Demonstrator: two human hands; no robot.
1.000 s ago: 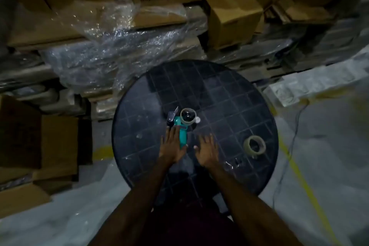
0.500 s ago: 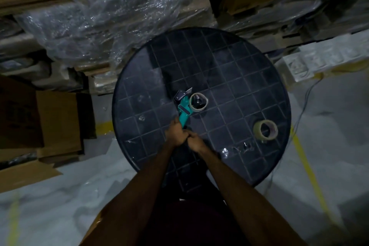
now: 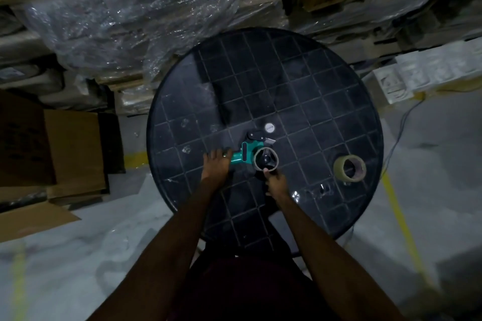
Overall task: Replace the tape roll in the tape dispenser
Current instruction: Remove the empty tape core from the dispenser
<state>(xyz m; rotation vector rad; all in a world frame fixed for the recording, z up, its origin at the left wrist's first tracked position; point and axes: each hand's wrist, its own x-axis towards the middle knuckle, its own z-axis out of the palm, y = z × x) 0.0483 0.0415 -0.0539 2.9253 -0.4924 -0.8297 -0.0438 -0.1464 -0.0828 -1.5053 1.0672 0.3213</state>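
A teal tape dispenser [image 3: 246, 154] lies on its side on the round black table [image 3: 326, 117]. My left hand [image 3: 217, 165] is closed on its handle. A thin, nearly bare cardboard core [image 3: 266, 159] sits on the dispenser's wheel. My right hand [image 3: 275, 182] pinches the near rim of that core with its fingertips. A full roll of tan tape [image 3: 350, 167] lies flat near the table's right edge, apart from both hands.
A small white round cap [image 3: 269, 128] lies on the table just beyond the dispenser. Cardboard boxes [image 3: 73, 148] and crumpled plastic wrap [image 3: 146, 13] crowd the far and left sides. A cable [image 3: 399, 133] runs along the floor at the right.
The dispenser has turned so its handle points left. My hands have parted: the left stays on the handle, the right has moved onto the core. The view has shifted.
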